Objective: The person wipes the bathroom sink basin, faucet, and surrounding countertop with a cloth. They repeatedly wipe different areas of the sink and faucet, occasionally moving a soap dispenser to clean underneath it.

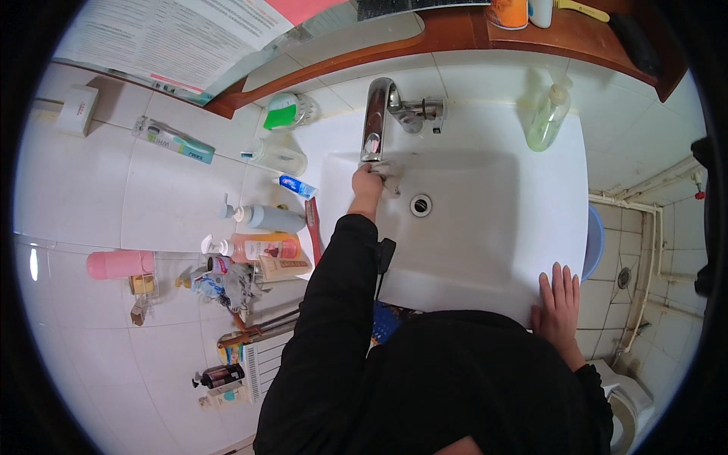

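My left hand grips a crumpled, pale grey cloth just below the spout of the chrome faucet. The cloth hangs at the back left of the white washbasin, and my fist covers part of it. Whether water is running from the spout, I cannot tell. To the right of the cloth, the metal drain shows in the basin floor. My right hand lies flat on the basin's front right rim, fingers extended, holding nothing.
Left of the basin stand a pale blue pump bottle, an orange pump bottle, a toothpaste tube and a red-handled brush. A green soap dispenser occupies the back right corner. A wooden shelf overhangs the back. A blue bucket sits below right.
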